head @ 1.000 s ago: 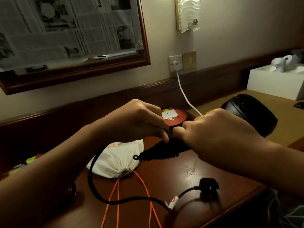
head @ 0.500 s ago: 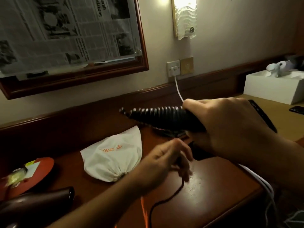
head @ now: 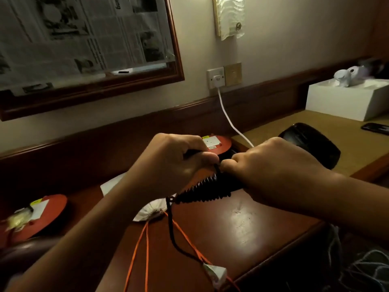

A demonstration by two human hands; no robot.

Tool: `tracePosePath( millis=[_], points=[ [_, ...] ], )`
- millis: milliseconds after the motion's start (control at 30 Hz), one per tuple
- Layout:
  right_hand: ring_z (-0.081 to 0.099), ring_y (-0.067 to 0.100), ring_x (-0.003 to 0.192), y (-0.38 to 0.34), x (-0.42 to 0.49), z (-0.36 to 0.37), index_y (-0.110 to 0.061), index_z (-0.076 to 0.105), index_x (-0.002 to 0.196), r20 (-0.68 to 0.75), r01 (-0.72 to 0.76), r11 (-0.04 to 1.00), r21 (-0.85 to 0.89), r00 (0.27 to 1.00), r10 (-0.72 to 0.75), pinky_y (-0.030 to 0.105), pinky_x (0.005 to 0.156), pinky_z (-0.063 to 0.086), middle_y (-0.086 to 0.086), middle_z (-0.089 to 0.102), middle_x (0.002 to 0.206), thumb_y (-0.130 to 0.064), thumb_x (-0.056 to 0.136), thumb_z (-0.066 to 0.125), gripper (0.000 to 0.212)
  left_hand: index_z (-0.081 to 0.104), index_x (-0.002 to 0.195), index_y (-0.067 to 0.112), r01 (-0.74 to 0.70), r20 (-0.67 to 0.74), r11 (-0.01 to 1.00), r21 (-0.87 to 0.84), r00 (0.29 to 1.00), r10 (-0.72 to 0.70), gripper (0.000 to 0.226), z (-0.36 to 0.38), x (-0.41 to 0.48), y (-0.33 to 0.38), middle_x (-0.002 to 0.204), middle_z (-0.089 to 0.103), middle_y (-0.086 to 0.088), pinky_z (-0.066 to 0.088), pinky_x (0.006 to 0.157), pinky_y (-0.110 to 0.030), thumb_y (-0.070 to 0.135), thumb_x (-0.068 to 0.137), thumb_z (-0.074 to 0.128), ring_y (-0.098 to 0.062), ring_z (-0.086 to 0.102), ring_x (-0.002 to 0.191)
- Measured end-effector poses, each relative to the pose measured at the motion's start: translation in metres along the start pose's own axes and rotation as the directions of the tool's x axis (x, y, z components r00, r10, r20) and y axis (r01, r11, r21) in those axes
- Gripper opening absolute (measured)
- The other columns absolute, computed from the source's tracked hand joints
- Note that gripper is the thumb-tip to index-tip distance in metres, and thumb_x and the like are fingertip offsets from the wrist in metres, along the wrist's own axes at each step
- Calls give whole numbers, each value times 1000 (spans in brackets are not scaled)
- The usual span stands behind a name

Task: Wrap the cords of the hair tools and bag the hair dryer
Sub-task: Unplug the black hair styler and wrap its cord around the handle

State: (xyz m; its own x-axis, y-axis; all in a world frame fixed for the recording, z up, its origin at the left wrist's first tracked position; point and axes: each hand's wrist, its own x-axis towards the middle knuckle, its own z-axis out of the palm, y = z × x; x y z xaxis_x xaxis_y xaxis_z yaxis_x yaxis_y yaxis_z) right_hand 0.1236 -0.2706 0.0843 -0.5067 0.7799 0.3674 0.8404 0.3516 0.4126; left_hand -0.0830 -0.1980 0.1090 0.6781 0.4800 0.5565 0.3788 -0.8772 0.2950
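Hair tool [head: 228, 182] is held up between both hands, just above the worktop [head: 242, 226], slanting down toward the left. Black cord [head: 200, 191] is wound round it in tight turns. The loose end drops from the low tip, crosses the worktop toward me and ends at a white tag [head: 214, 272] near the front edge.

Left hand [head: 179, 163] is curled round the tool's upper part, thumb pressed at the top turn of cord. Right hand [head: 273, 171] is clenched over the other end, its fingertips meeting the left thumb at the cord. I can't tell which fingers actually pinch the cord.

White bag [head: 149, 211] lies under the left wrist, mouth gathered. Its orange drawstrings [head: 145, 249] trail toward me, crossing the loose cord.

Red disc [head: 221, 144] with a white label sits just behind the hands. Left disc [head: 46, 211] lies well left of the left forearm. A dark rounded thing [head: 23, 258] is below that, too dim to identify.

Black rounded object [head: 311, 142] is behind the right hand. White cable [head: 229, 119] runs from the socket [head: 215, 77] down behind the right hand. White box [head: 345, 102] and phone [head: 376, 128] are far right. Mirror [head: 84, 39], covered with newspaper, is on the wall upper left. A lamp [head: 230, 15] is above the socket.
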Motion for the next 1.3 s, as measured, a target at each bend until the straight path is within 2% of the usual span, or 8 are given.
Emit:
tracePosePath(
  millis=[167, 333, 533, 700, 833, 933, 1067, 1300],
  points=[
    [46, 13, 45, -4, -10, -17, -20, 56, 97, -76, 22, 998, 60, 997, -18, 26, 47, 29, -5, 59, 64, -28, 81, 56, 19, 73, 91, -1, 130, 100, 892, -433, 990, -97, 33, 29, 3, -27, 80, 71, -18, 51, 65, -34, 30, 95, 64, -22, 67, 74],
    [52, 16, 45, -4, -13, -15, -17, 59, 91, -114, -68, 993, 93, 990, 78, 25, 46, 34, -4, 59, 63, -30, 72, 72, 26, 69, 93, -7, 500, 417, 281, -819, 856, -306, 57, 56, -22, -19, 81, 51, -45, 36, 40, -19, 50, 87, 70, -13, 48, 38],
    [55, 22, 54, -4, -16, -15, -13, 58, 97, -204, -98, 990, 105, 972, 118, 32, 50, 45, 1, 62, 69, -28, 77, 60, 25, 59, 57, 6, 585, 502, 169, -794, 785, -362, 45, 58, -40, -1, 45, 47, 5, 26, 34, -9, 37, 69, 90, -1, 36, 26],
    [62, 29, 66, -12, -23, -8, -11, 61, 96, -273, -162, 984, -79, 952, 135, 53, 99, 44, 7, 65, 73, -31, 97, 50, 22, 56, 91, 8, 377, 479, -349, -858, 833, -278, 57, 89, -74, -20, 75, 36, -9, 36, 40, -17, 25, 54, 95, -3, 40, 37],
    [66, 34, 73, -11, -17, -10, -12, 58, 106, -161, -226, 965, -131, 966, 204, 56, 97, 44, 9, 68, 80, -30, 94, 45, 25, 75, 90, 15, 565, 537, 1, -825, 785, -309, 46, 95, -79, 15, 68, 62, -5, 26, 51, -28, 60, 88, 63, -11, 48, 45],
    [64, 33, 66, -3, -7, -8, -13, 57, 109, -60, -332, 938, -101, 943, 328, 47, 78, 49, 6, 67, 74, -28, 88, 54, 26, 55, 126, 35, 638, 513, 431, -638, 769, -381, 28, 88, -76, 34, 73, 63, -2, 46, 59, -28, 45, 105, 40, -15, 56, 57],
    [62, 26, 64, -13, 5, 0, -22, 52, 106, 23, -322, 944, -69, 946, 324, 37, 70, 44, -1, 64, 72, -24, 85, 60, 23, 50, 116, 34, 373, 273, 908, -190, 909, -316, 18, 67, -75, 47, 72, 56, 7, 43, 63, -25, 45, 104, 41, -9, 56, 65],
    [65, 23, 76, -24, -5, 5, -30, 42, 112, 126, -98, 994, -53, 987, 104, 36, 72, 30, -1, 66, 84, -27, 94, 50, 20, 78, 86, 24, 99, -7, 993, -61, 995, -100, 13, 7, -47, 22, 66, 67, 14, 44, 51, -11, 36, 82, 79, -2, 66, 63]
  ],
)
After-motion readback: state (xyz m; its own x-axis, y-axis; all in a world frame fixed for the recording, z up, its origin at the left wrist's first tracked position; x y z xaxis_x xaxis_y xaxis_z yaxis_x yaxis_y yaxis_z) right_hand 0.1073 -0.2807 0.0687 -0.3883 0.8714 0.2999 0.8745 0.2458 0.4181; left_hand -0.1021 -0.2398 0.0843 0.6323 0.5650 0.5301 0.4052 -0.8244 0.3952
